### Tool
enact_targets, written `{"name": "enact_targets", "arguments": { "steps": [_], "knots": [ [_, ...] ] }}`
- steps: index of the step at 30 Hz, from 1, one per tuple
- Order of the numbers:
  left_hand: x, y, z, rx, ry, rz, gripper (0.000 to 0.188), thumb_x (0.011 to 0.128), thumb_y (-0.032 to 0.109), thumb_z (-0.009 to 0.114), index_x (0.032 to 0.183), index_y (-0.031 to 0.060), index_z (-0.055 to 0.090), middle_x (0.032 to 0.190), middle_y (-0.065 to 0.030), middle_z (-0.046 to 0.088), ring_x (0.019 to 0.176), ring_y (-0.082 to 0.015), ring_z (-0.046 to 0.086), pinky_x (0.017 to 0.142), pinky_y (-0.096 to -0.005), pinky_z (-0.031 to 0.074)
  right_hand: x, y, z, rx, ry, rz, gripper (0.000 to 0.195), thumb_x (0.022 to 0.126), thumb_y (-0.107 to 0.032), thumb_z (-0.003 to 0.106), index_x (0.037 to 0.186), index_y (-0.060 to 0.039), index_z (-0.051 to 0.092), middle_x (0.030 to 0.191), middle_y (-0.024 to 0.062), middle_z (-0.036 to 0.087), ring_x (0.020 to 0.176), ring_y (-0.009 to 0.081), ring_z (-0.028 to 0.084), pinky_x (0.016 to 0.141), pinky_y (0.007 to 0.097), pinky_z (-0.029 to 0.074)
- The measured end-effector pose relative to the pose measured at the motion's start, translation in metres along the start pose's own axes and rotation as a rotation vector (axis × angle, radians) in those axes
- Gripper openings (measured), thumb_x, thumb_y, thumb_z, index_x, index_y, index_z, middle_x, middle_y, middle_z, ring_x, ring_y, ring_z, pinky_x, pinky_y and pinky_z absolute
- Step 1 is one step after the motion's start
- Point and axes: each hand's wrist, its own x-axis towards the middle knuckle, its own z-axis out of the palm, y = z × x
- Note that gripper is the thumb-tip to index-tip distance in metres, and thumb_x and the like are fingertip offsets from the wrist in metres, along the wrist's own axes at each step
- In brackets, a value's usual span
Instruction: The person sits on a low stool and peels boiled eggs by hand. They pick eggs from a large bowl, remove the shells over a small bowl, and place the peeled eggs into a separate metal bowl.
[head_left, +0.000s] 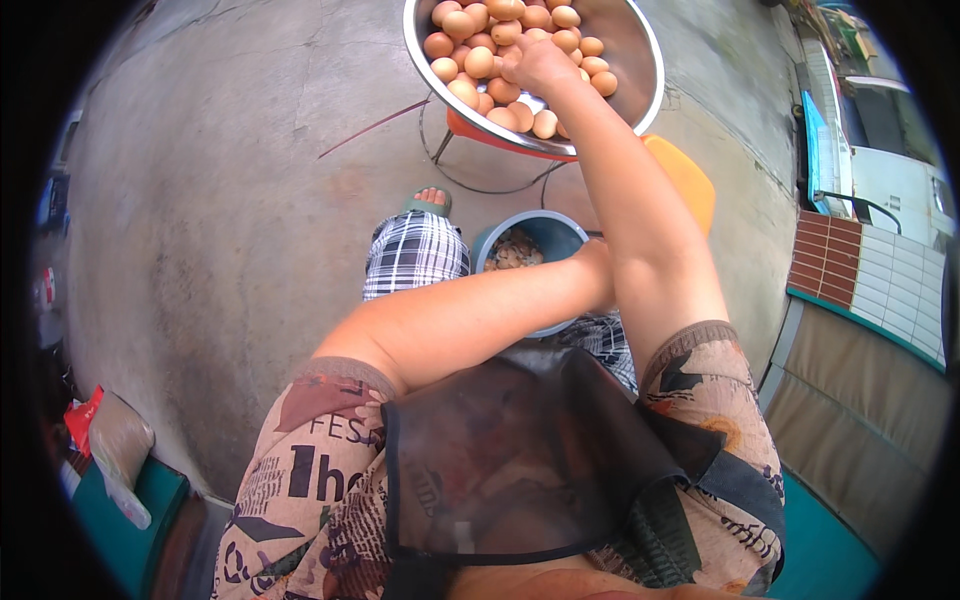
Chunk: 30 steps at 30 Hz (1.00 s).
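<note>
A wide stainless steel bowl (641, 82) holds many brown eggs (478, 61). My right hand (541, 66) reaches into it, fingers down among the eggs. Whether those fingers grip an egg is hidden. Below the bowl, between my legs, a blue-grey plastic bucket (546, 219) contains what look like broken eggshells (516, 251). My left forearm crosses in front of this bucket. At its right side, my left hand (596, 264) is mostly hidden behind my right forearm, so its grasp does not show.
The bowl rests on an orange-red stool (480, 133) with thin metal legs. A yellow-orange plastic object (684, 184) stands right of the bucket. My green slipper (429, 201) is on the concrete floor (247, 187). A bag (120, 435) lies on a green surface at lower left.
</note>
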Motion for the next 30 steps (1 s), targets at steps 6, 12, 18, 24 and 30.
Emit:
{"name": "enact_targets", "arguments": {
  "steps": [6,12,18,24,30],
  "knots": [
    [0.006,-0.010,0.021,-0.571,0.050,-0.024,0.029,0.087,0.019,0.065,0.114,0.0081,0.062,0.124,-0.0121,0.058,0.117,-0.0185,0.052,0.098,-0.0314,0.041,-0.001,0.006,0.008,0.038,-0.097,0.010,0.048,0.081,-0.037,0.068,0.120,-0.0119,0.056,0.114,0.0154,0.064,0.107,0.0284,0.062,0.092,0.0380,0.049],
    [-0.004,0.042,-0.053,0.388,-0.595,-0.093,0.031,0.082,0.023,0.061,0.107,0.0071,0.067,0.110,-0.0173,0.067,0.102,-0.0313,0.065,0.084,-0.0414,0.052,-0.046,0.064,-0.031,0.884,0.172,-0.052,0.048,0.081,-0.017,0.070,0.125,-0.0039,0.053,0.109,0.0109,0.062,0.100,0.0209,0.062,0.085,0.0310,0.052],
    [-0.007,0.043,-0.044,0.411,-0.692,-0.040,0.036,0.081,0.029,0.067,0.109,0.0078,0.064,0.104,-0.0160,0.067,0.099,-0.0321,0.065,0.082,-0.0432,0.054,-0.158,0.152,-0.085,1.596,0.193,0.030,0.052,0.083,-0.013,0.069,0.129,-0.0066,0.047,0.106,0.0043,0.063,0.095,0.0147,0.061,0.087,0.0301,0.049],
    [-0.009,0.052,-0.038,0.467,-0.767,-0.033,0.036,0.082,0.029,0.067,0.109,0.0052,0.063,0.101,-0.0170,0.068,0.098,-0.0328,0.066,0.081,-0.0434,0.054,-0.243,0.173,-0.072,1.173,0.749,0.086,0.035,0.093,-0.014,0.063,0.122,0.0024,0.054,0.110,0.0101,0.061,0.100,0.0181,0.061,0.089,0.0290,0.051],
    [-0.011,0.059,-0.031,0.492,-0.831,0.000,0.034,0.083,0.029,0.067,0.106,0.0037,0.062,0.100,-0.0180,0.068,0.097,-0.0338,0.066,0.080,-0.0444,0.053,-0.289,0.222,0.042,0.396,0.787,0.117,0.032,0.085,-0.011,0.067,0.116,-0.0050,0.061,0.109,0.0131,0.062,0.099,0.0275,0.061,0.086,0.0339,0.051]
  ]
}}
